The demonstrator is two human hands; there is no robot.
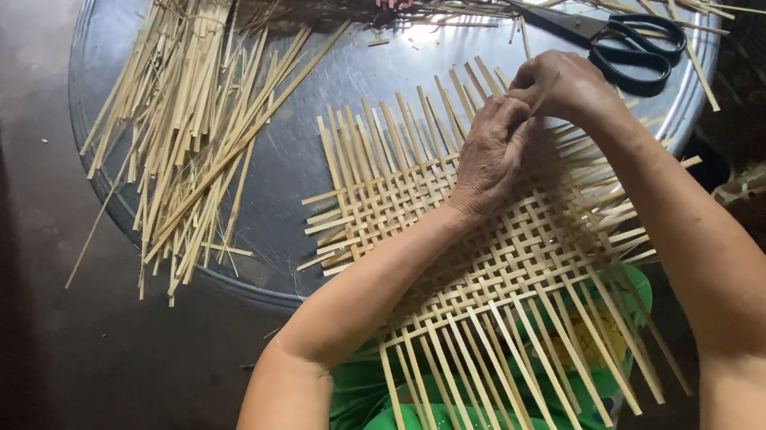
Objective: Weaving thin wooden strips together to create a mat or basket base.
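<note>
**Both hands at far edge of woven mat**

Left of scene: loose pile of pale split-bamboo strips point(189, 125) on the round grey metal tabletop point(296, 157). Centre: flat open-weave mat of pale bamboo strips point(507, 264), reaching from tabletop to lap, strips running diagonally. Left hand point(490, 155) lies on the mat's far part, fingers curled together, pressing down. Right hand point(564, 85) just beyond it — fingers pinched at a strip end, exact grip hidden. Black-handled scissors point(621, 43) further right, untouched.

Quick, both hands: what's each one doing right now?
Left hand: fingers curled, pressing on the woven strip mat.
Right hand: shut, pinching a strip at the mat's far edge.
</note>
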